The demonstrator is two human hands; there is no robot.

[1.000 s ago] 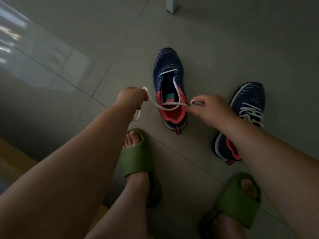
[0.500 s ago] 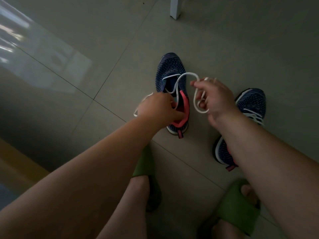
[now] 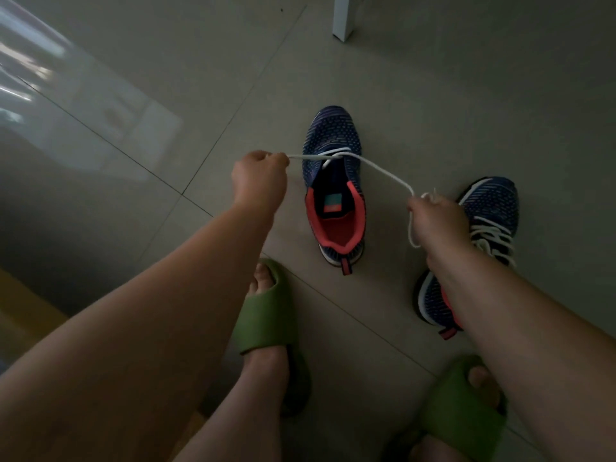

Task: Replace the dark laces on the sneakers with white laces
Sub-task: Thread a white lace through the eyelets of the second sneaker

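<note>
- Head view: left hand and right hand each pinch an end of the white lace.
- Pulling both ends evenly should centre it across the sneaker.

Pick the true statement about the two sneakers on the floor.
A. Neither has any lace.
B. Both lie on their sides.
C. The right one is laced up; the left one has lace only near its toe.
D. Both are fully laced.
C: the right sneaker shows crisscrossed white lacing, while the white lace meets the left sneaker only near its toe, each end held by the left hand and right hand.
</note>
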